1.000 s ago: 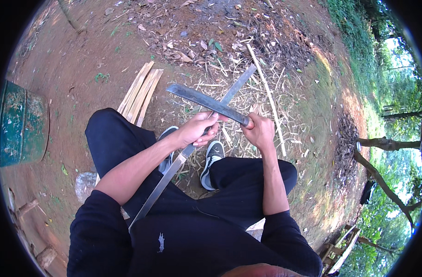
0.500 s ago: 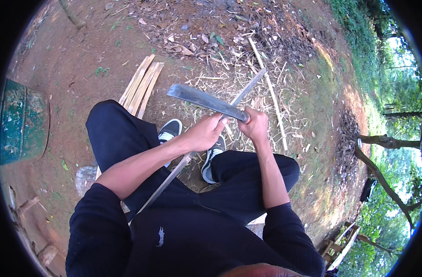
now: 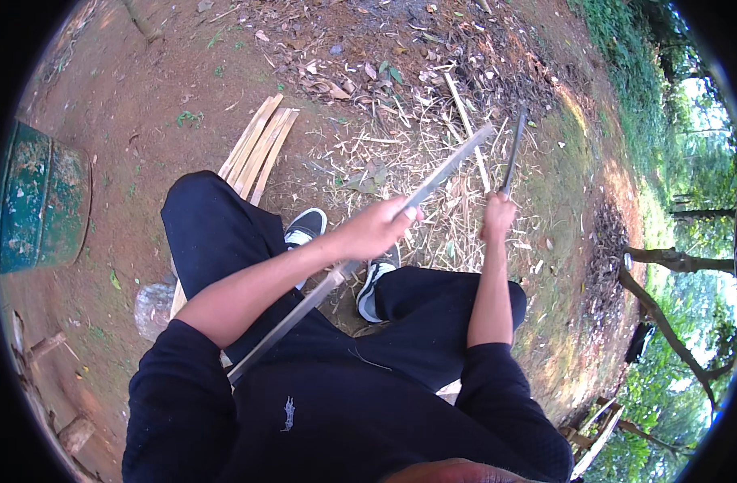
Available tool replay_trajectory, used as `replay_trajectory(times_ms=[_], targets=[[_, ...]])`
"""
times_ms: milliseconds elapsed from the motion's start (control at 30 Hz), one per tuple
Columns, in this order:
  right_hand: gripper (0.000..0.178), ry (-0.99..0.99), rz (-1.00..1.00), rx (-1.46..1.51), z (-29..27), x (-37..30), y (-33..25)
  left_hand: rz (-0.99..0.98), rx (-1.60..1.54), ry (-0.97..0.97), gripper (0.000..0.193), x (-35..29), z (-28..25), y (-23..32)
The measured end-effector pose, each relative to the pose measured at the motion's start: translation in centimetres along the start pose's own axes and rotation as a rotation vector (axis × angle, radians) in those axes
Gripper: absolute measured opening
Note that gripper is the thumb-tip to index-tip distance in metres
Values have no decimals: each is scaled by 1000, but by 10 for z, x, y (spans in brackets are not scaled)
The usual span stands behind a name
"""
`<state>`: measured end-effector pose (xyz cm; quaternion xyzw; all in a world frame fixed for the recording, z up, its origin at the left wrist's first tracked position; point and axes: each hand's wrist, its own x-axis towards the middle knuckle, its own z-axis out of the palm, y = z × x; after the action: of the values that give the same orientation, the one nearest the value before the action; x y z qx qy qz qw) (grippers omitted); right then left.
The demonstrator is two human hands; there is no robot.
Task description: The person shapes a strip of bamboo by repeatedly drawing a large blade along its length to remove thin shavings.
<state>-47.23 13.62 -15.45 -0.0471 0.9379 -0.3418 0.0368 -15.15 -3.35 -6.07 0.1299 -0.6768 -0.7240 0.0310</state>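
Observation:
My left hand (image 3: pixel 376 229) is closed around the middle of a long, flat bamboo strip (image 3: pixel 451 167). The strip slants from my waist, over my lap, up to the right past my fist. Out to the right, my right hand (image 3: pixel 498 216) grips the handle of a machete (image 3: pixel 514 153). Its dark blade points away from me, seen nearly edge-on and apart from the strip. Below both hands, pale shavings (image 3: pixel 433 213) litter the ground beyond my shoes (image 3: pixel 306 228).
Several split pale strips (image 3: pixel 260 153) lie by my left knee. Another thin strip (image 3: pixel 463 117) rests among the shavings ahead. A worn green drum (image 3: pixel 46 197) stands at far left, with a short log piece (image 3: pixel 153 310) nearer. Branches (image 3: pixel 670 258) and greenery border the right.
The machete has left the strip and swung right and outward with my right hand, its blade turning from crosswise to pointing away. My left hand keeps the strip, shifted slightly right.

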Motion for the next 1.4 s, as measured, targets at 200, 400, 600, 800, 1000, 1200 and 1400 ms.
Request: replay_trajectory(times_ms=[200,400,600,800,1000,1200,1400], targets=[[23,-146,-90,451,-6,-47,-46,-154,-353,25,42,19,-32,-17],[16,-236,-617,74,-12,-98,-76,-146,-398,57,45,16,-26,-6],[16,-156,-1034,0,0,-135,-94,-112,-346,25,43,11,-15,-3],[17,-105,-1150,-108,13,-131,-83,-143,-160,47,43,4,-11,-4],[14,1,-1093,-30,24,-104,-60,-52,-164,52,41,7,-7,-6],[38,65,-270,-339,-4,-21,-31,-100,-153,9,40,-3,-8,-3],[23,38,-19,-63,-13,-35,-41,-117,-202,83,41,13,-20,-12]])
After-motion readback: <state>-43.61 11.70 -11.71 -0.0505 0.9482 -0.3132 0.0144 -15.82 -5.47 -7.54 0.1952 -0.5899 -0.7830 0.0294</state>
